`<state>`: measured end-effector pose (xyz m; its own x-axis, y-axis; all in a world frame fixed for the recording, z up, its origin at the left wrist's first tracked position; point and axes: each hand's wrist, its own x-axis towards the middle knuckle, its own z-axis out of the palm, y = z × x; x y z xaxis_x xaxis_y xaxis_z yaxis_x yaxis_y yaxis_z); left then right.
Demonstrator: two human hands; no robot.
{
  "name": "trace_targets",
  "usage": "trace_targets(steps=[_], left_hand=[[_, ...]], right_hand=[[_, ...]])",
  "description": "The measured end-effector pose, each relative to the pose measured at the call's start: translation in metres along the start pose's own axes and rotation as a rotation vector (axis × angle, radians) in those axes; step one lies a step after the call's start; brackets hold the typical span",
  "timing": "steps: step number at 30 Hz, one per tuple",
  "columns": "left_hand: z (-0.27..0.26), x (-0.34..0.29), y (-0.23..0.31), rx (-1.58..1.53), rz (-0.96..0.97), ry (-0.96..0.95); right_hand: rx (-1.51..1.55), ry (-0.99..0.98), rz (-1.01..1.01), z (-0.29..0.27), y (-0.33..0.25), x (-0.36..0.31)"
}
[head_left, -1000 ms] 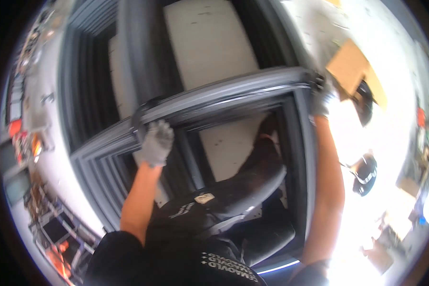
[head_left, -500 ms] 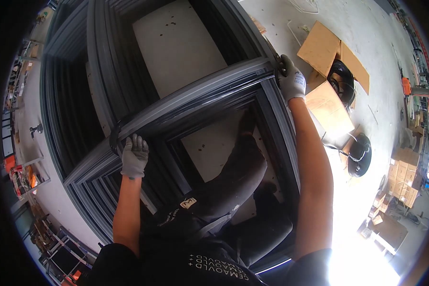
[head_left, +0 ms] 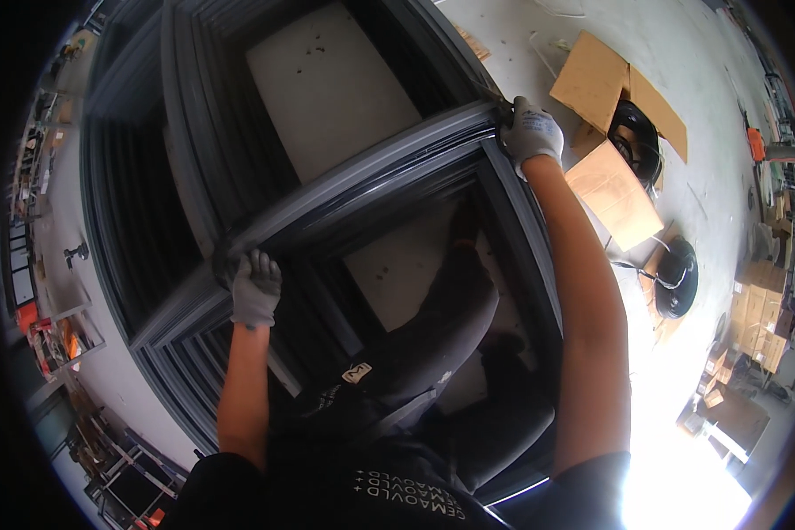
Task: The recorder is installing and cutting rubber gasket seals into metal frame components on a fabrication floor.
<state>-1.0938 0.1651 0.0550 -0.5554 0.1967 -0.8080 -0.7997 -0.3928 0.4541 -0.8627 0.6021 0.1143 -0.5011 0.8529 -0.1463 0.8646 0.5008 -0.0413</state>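
Observation:
A stack of dark grey metal frames [head_left: 353, 177] with crossbars lies in front of me. My left hand [head_left: 256, 290], in a grey glove, is closed at the upper crossbar's left part, around a black flexible strip [head_left: 222, 261] that loops over the bar. The strip is smeared by motion there. At the crossbar's right end, by the frame's corner, my gloved right hand [head_left: 533, 134] is closed. Something thin and dark shows at its fingertips, too small to name. A glossy black line runs along the crossbar between the hands.
An open cardboard box [head_left: 614, 194] holding a black coil [head_left: 634, 141] stands on the floor to the right. Another black coil [head_left: 677, 278] lies nearer me. Stacked cartons [head_left: 760, 314] are at the far right, and racks [head_left: 57, 336] at the left. My legs are inside the frame's lower opening.
My right hand has shifted slightly left and up at the corner and turned, with its back now more visible. My left hand stays at the crossbar, while the strip beside it has moved.

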Motion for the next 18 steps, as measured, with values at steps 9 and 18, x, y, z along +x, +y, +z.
trace_targets(steps=[9, 18], left_hand=[[-0.003, -0.005, 0.033, 0.011, -0.04, -0.328], [0.022, -0.008, 0.032, 0.52, 0.066, -0.183]], right_hand=[[0.202, 0.196, 0.083, 0.027, 0.045, -0.07], [1.282, -0.098, 0.152, -0.058, 0.097, -0.27]])
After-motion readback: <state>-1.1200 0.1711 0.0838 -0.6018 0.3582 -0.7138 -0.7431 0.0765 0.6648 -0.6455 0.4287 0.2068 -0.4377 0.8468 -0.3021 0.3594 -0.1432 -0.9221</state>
